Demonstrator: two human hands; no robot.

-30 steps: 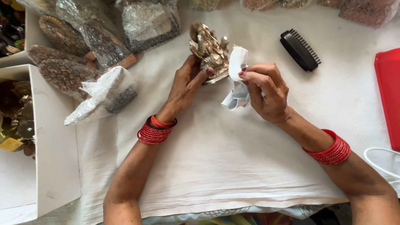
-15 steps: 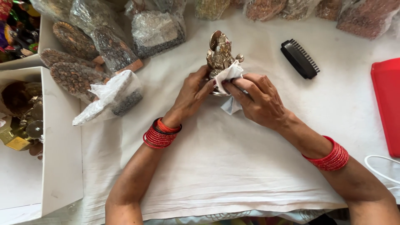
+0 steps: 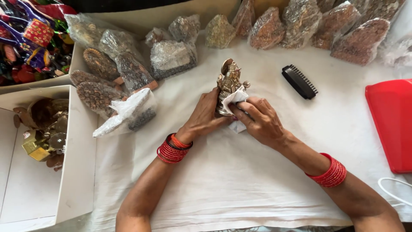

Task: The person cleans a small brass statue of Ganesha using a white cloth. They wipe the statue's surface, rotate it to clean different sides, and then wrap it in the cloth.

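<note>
A small brass figurine [image 3: 228, 81] stands upright on the white cloth [image 3: 223, 180] at the middle of the table. My left hand [image 3: 205, 117] grips its lower part from the left. My right hand [image 3: 259, 120] presses a white rag [image 3: 235, 99] against the figurine's front and base. Red bangles ring both wrists.
A black brush [image 3: 299, 81] lies to the right of the figurine. A red tray [image 3: 391, 124] sits at the right edge. Several plastic-wrapped ornaments [image 3: 171, 56] line the back and left. A white box [image 3: 76, 141] at the left holds brass pieces [image 3: 45, 137].
The figurine went from tilted in the air to standing upright on the cloth. My right hand brought the rag from beside it onto its front.
</note>
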